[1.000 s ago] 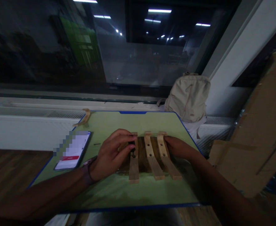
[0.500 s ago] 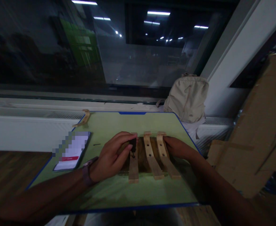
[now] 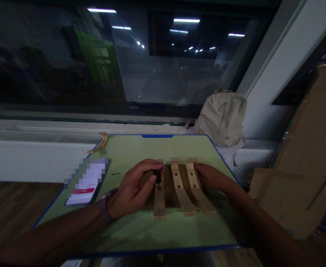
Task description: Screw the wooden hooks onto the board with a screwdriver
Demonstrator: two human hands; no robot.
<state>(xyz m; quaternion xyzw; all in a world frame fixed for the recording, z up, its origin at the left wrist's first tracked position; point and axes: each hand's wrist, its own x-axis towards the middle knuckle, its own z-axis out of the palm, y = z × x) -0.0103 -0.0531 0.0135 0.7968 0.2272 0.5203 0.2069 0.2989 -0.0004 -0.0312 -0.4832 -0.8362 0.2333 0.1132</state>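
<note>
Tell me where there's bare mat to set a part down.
Free: the far strip of the green mat between its blue tab and the wooden rack, and the near strip between the slat ends and the front edge. Crowded: the middle, where the left hand and right hand flank the rack; the phone fills the left side.
</note>
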